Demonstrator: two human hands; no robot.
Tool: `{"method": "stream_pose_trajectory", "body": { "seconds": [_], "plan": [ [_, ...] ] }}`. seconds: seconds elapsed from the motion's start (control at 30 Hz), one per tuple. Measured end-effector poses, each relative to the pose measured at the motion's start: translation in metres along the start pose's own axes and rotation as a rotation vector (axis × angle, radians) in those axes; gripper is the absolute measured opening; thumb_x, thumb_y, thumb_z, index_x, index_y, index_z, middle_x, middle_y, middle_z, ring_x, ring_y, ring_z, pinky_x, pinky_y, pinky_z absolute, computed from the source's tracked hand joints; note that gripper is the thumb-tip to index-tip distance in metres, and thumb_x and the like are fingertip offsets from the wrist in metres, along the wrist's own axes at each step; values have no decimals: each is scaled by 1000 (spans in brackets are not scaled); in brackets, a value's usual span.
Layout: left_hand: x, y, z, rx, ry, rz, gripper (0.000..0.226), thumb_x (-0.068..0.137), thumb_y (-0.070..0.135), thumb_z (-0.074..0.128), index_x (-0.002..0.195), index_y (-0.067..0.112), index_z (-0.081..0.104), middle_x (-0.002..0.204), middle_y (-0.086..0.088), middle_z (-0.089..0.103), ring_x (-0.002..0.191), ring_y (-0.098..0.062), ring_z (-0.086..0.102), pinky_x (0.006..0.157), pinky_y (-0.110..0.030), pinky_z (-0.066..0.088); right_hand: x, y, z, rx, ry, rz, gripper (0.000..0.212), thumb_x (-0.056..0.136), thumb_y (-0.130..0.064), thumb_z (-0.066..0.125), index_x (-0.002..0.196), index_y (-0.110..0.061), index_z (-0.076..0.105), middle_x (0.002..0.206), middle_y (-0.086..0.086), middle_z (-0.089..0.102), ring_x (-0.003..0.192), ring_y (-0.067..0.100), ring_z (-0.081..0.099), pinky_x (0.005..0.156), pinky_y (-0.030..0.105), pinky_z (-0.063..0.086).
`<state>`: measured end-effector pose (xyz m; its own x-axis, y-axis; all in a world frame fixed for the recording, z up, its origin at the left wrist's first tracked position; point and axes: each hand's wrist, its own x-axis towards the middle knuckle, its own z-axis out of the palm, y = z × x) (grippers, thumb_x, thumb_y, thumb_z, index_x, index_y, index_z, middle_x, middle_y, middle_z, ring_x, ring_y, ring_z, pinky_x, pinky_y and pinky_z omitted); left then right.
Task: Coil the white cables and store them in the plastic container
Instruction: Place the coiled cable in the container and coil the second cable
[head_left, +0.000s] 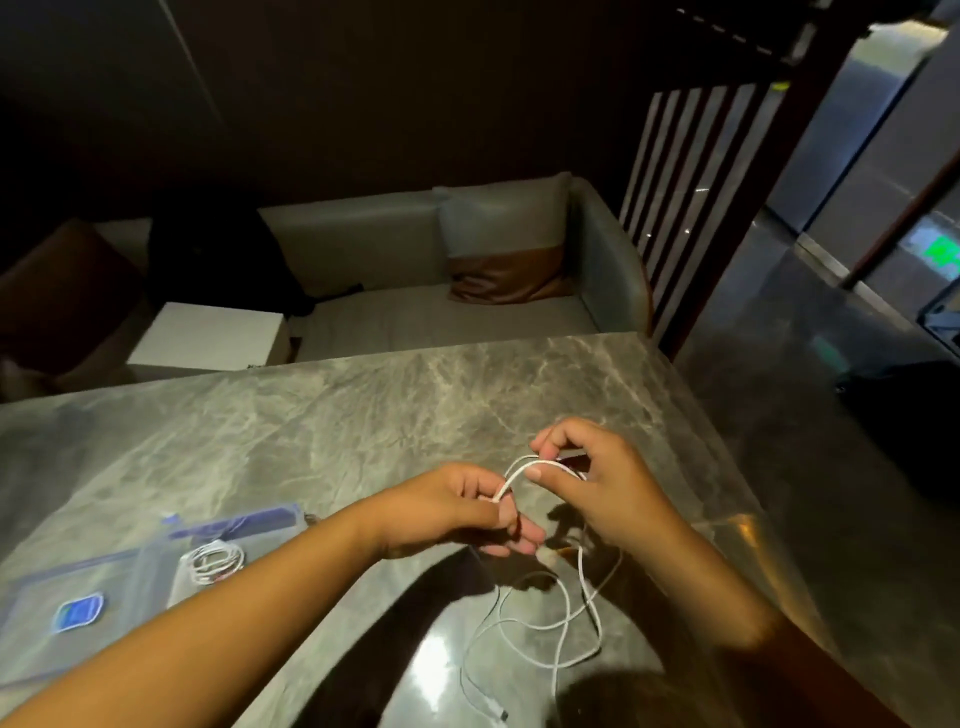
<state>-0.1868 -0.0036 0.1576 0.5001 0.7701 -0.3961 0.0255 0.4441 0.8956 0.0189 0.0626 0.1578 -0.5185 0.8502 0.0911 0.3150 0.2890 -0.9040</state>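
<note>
Loose white cable (524, 639) rises to both hands: left hand (457, 512) and right hand (597, 483) apparently pinch its loop.

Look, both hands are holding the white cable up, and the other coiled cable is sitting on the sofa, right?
Not quite. Both hands, left hand and right hand, do hold the white cable, but the coiled cable lies on the clear plastic container on the table, as the head view shows.

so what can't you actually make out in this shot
Head view only:
- Loose white cable: its far plug at the bottom edge is small and blurred, type unreadable.
- Clear plastic zip pouch: the left forearm covers its near side; the blue label is illegible.
- Small coiled white cable: strand count lost to blur.
</note>
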Motion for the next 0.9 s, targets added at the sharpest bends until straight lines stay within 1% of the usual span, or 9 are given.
{"method": "stream_pose_trajectory", "body": {
  "seconds": [0.07, 0.17, 0.27, 0.33, 0.43, 0.57, 0.77, 0.83, 0.9],
  "plan": [
    [-24, -3, 5, -111, -37, 7, 24, 101, 6, 47, 116, -6, 61, 130, -27, 60, 124, -42, 57, 108, -46, 45, 1, -19, 10, 2, -46, -47, 16, 79, -19, 79, 78, -25, 64, 99, -11, 67, 97, 9, 65, 89, 34, 53],
    [-56, -5, 12, -244, -67, 45, 36, 102, 2, 41, 135, -7, 49, 139, -28, 53, 131, -42, 50, 109, -47, 41, 3, -48, 26, 39, -131, -85, 15, 78, -19, 78, 79, -26, 64, 98, -9, 68, 94, 12, 67, 87, 38, 56],
    [-87, -4, 17, -377, -87, 99, 43, 101, -3, 37, 144, -2, 40, 145, -28, 47, 136, -44, 43, 110, -50, 39, 6, -76, 42, 57, -196, -80, 10, 78, -26, 75, 80, -27, 65, 89, 1, 71, 79, 21, 69, 75, 47, 58],
    [-108, -1, 19, -425, -81, 138, 46, 100, -4, 35, 145, -1, 39, 146, -29, 45, 136, -46, 41, 110, -51, 39, 8, -93, 51, 73, -238, -85, 11, 82, -20, 75, 81, -21, 65, 76, 6, 69, 63, 23, 64, 62, 45, 55],
    [-140, 4, 19, -408, -53, 169, 44, 101, -3, 34, 144, -3, 40, 144, -31, 45, 135, -46, 43, 110, -49, 40, 7, -122, 65, 42, -280, -160, 12, 82, -15, 76, 80, -17, 65, 71, 10, 63, 60, 15, 54, 59, 38, 48],
    [-179, 8, 15, -352, -75, 160, 43, 102, -1, 34, 145, -3, 37, 147, -29, 43, 138, -43, 41, 115, -53, 32, 0, -166, 81, 14, -337, -247, 13, 81, -15, 78, 80, -13, 65, 75, 15, 64, 63, 21, 55, 62, 43, 50],
    [-218, 17, 20, -201, -79, 196, 45, 102, -3, 33, 146, -3, 35, 148, -29, 42, 139, -41, 40, 117, -57, 24, -17, -215, 95, -85, -324, -341, 15, 80, -19, 78, 77, -18, 63, 67, 0, 61, 59, 9, 48, 58, 30, 43],
    [-226, 22, 26, -235, -86, 246, 46, 100, -5, 32, 146, -5, 33, 146, -31, 42, 138, -43, 40, 117, -57, 25, -23, -230, 96, -111, -294, -379, 14, 81, -18, 77, 78, -18, 63, 67, -1, 61, 59, 12, 51, 58, 32, 45],
    [-232, 27, 30, -236, -85, 296, 47, 99, -6, 33, 146, -3, 35, 145, -31, 44, 138, -43, 41, 116, -56, 28, -27, -243, 96, -142, -274, -414, 13, 82, -19, 76, 79, -18, 63, 71, 3, 63, 63, 22, 57, 61, 40, 50]
  ]
}}
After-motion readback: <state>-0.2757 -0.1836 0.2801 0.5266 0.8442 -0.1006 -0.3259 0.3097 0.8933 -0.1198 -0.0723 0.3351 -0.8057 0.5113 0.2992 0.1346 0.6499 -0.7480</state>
